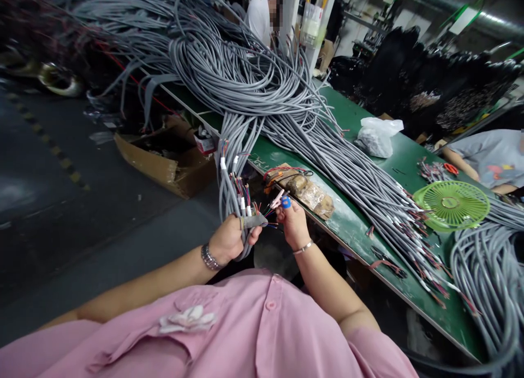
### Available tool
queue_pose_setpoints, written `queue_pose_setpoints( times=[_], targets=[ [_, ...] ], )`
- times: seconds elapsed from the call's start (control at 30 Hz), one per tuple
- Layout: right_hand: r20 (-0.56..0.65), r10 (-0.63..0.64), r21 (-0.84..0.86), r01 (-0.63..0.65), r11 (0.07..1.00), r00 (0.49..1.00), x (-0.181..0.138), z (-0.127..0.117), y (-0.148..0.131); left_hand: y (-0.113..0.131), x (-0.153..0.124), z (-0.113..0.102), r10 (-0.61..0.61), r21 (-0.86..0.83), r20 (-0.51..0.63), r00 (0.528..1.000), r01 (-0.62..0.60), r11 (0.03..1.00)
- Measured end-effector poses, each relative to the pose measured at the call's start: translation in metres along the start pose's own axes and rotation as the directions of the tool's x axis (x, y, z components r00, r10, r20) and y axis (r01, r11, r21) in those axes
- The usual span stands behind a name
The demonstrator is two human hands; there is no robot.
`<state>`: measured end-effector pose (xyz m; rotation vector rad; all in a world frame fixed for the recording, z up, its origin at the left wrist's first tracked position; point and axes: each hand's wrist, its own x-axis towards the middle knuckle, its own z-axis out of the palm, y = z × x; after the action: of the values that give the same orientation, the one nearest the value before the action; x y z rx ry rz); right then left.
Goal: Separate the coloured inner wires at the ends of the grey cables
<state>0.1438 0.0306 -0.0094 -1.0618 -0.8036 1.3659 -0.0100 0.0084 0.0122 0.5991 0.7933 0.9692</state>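
The left hand (229, 239) is closed around grey multi-core cables (226, 195) beside the green table (350, 113). Near their coloured wires (257, 208) is the right hand (295, 225); whether it pinches one, I cannot tell.

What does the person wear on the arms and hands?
Short pink sleeves. Left hand: metal linked wristband, apparently a grey thumb wrap. Right hand: slim silvery bangle, blue wrap on one digit.
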Motion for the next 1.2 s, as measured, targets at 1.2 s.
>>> queue_pose_setpoints(
  times=[1.2],
  targets=[
    [0.06,0.182,0.285,-0.192,0.939,0.981,-0.002,0.008,-0.006,-0.014,0.003,0.006,0.093,-0.029,-0.123,0.988,-0.097,0.995]
  ],
)
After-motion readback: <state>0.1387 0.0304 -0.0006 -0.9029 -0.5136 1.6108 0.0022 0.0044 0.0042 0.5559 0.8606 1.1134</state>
